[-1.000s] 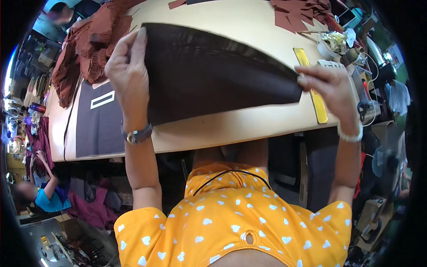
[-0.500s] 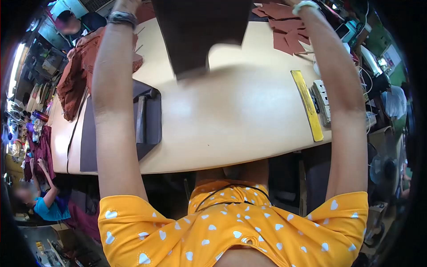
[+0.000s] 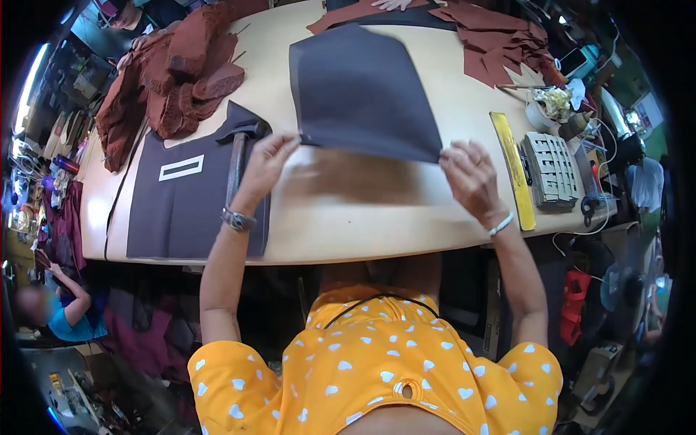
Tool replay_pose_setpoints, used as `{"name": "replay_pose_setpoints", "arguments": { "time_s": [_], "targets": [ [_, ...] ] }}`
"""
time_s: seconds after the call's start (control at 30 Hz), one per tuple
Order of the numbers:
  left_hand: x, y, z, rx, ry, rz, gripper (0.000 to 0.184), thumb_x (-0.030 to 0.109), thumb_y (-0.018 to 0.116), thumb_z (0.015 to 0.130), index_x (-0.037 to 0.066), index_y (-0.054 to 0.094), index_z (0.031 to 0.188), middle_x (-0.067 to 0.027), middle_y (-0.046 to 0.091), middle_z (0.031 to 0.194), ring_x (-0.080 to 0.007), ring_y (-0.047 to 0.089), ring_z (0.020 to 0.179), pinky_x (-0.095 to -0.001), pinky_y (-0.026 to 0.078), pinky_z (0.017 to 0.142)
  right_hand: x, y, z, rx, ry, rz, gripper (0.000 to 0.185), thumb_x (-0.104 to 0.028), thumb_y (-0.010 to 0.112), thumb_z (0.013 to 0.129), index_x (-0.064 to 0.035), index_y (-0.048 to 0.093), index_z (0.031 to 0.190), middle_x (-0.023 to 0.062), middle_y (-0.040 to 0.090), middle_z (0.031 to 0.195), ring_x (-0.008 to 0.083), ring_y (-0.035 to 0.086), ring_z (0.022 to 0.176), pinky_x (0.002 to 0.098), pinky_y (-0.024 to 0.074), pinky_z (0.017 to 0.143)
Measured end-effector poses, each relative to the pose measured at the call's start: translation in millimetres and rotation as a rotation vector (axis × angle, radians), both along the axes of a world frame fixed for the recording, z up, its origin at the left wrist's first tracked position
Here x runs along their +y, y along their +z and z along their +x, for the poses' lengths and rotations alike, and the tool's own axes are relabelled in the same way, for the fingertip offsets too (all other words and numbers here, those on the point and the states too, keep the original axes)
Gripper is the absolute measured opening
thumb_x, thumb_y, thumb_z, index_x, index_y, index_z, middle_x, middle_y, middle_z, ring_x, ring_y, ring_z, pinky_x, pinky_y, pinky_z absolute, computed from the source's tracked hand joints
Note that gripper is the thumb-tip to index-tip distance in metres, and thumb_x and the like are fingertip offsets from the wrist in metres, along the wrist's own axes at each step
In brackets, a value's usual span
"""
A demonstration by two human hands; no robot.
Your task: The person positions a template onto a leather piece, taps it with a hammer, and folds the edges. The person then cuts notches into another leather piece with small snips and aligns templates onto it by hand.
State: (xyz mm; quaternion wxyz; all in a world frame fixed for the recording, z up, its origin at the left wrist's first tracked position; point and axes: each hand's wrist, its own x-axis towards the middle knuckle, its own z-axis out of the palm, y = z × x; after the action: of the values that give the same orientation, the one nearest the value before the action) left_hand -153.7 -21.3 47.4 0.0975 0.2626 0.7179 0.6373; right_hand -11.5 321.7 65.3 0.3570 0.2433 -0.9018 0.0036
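Observation:
A dark grey-purple fabric piece (image 3: pixel 362 94) is stretched between my hands over the table, its near edge raised and a shadow beneath it. My left hand (image 3: pixel 270 165) pinches its near left corner. At the near right corner, my right hand (image 3: pixel 470 174) has its fingers closed on the cloth. Left of my left hand lies another dark fabric piece (image 3: pixel 148 217) with a white rectangular frame (image 3: pixel 181 168) on it. A dark metal bar (image 3: pixel 236 167) rests on that piece, close to my left wrist.
Rust-coloured cloth (image 3: pixel 181 72) is heaped at the left, with more rust pieces (image 3: pixel 500 43) at the far right. A yellow ruler (image 3: pixel 512 174) and a stack of beige slotted pieces (image 3: pixel 552 170) lie right. Another person's hand (image 3: pixel 391 4) rests at the far edge.
Both hands have come down from the far side toward me, bringing the dark fabric from upright to nearly flat over the table. The white frame at left is now uncovered.

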Motion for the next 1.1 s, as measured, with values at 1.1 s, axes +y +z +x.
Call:
{"name": "replay_pose_setpoints", "arguments": {
  "time_s": [1.1],
  "targets": [
    [71,-20,172,0.786,0.229,-0.717,0.050,0.027,0.065,0.076,0.003,0.050,0.118,-0.0153,0.045,0.130,-0.0326,0.034,0.128,-0.0541,0.016,0.106,-25,-55,112,-0.511,-0.106,-0.190,0.042,-0.034,0.059,0.082,-0.0138,0.057,0.120,0.0009,0.052,0.128,0.0291,0.040,0.124,0.0545,0.0171,0.105]
  ]
}}
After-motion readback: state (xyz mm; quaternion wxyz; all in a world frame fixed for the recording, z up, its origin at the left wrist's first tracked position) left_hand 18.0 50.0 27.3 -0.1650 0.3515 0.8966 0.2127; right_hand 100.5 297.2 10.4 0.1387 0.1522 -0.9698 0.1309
